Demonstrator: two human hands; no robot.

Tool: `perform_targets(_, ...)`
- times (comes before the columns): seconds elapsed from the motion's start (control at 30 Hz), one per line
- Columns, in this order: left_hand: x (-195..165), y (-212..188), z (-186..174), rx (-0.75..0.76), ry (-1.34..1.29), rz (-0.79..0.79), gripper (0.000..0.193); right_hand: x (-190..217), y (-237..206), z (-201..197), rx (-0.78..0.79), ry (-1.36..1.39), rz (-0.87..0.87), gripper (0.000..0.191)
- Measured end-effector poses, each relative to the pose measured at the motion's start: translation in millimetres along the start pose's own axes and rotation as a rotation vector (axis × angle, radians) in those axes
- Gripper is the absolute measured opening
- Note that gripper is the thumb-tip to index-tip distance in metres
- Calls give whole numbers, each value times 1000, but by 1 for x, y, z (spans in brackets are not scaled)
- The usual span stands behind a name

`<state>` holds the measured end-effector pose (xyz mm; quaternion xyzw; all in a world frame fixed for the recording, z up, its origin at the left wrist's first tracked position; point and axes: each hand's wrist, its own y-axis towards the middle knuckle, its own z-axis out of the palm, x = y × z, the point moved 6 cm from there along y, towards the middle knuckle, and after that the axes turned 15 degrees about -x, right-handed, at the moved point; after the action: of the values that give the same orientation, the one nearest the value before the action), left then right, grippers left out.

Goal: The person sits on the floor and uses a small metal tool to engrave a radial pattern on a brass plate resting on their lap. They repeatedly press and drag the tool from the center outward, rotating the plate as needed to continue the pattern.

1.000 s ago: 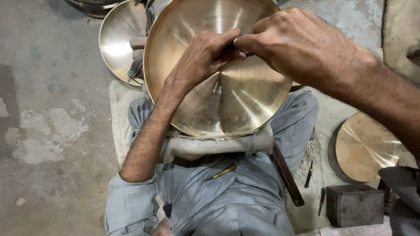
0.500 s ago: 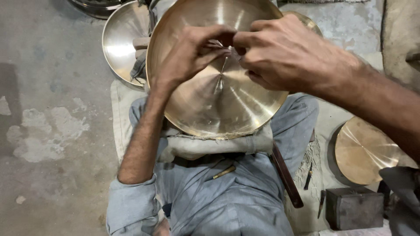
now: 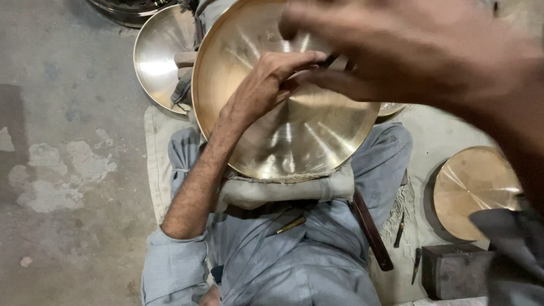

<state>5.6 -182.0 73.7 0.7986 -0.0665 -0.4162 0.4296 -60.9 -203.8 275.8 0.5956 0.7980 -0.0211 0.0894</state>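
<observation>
The large brass dish [image 3: 283, 130] is propped tilted on a cloth pad [image 3: 277, 190] over the lap; a thin tool [image 3: 331, 61] is pinched in the left hand [image 3: 266, 85]; the right hand's [image 3: 408, 51] grip is blurred and cannot be told; a slip could score the polished face, or the dish could slide off.

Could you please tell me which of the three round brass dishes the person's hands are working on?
The large brass dish propped on the lap, under the left hand; the silvery dish behind and the flat disc on the floor lie untouched.
</observation>
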Motion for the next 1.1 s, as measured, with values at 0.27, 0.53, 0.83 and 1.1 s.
perform_targets(0.27, 16, -7, 7, 152, 80, -237, 9, -12, -12, 70, -205, -67, -17, 47)
perform_targets(0.53, 19, -3, 11, 177, -10, -216, 15, -9, -33, 97, 124, 183, 118, 32)
perform_targets(0.83, -10, -11, -86, -318, 401, -183, 27, -13, -25, 113, 215, 43, 425, 36)
perform_targets(1.1, 3, -51, -115, -473, 706, -221, 40, 0, -19, 119, 66, 27, 457, 35)
